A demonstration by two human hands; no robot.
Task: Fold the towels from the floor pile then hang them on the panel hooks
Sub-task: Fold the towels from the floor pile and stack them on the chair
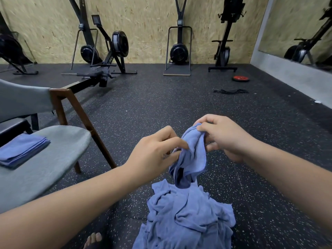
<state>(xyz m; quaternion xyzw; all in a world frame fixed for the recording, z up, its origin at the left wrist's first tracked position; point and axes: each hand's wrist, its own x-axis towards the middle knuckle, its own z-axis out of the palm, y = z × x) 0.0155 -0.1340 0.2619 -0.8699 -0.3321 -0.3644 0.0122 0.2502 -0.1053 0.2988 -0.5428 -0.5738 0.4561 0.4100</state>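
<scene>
Now | left hand (152,153), right hand (224,137) pinch towel (192,155); dangling above pile (188,218)

Gym gear around me
A grey chair (53,168) stands near on my left; a rowing machine (120,44) sits far left, a red weight plate (241,78) far right near the mirror (291,24).

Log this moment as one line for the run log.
left hand, right hand: pinch crumpled towel | pile: on floor | folded towels: on chair

I see the lifted towel (194,153), the pile (188,218) and the folded stack (23,150) all blue; the floor (161,105) black with white speckles; the chair (53,159) grey; the weight plate (241,78) red.
</scene>
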